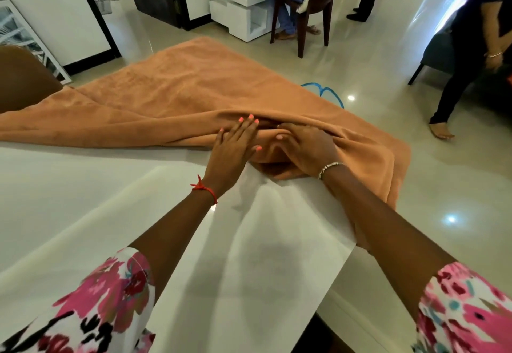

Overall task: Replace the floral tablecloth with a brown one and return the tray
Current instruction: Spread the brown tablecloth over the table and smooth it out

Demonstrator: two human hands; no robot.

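Observation:
A brown tablecloth (180,95) lies partly unfolded across the far half of a white table (83,200), one end hanging over the right edge. My left hand (235,147) rests flat on a fold of the cloth with fingers straight. Beside it, my right hand (307,150) curls its fingers into the bunched cloth and grips it. Neither a floral tablecloth nor a tray is in view.
A brown chair back (25,78) stands at the table's left. A person (476,48) stands on the tiled floor at the right; another sits on a dark chair (313,6) by a white side table (238,9). A blue object (327,93) lies on the floor.

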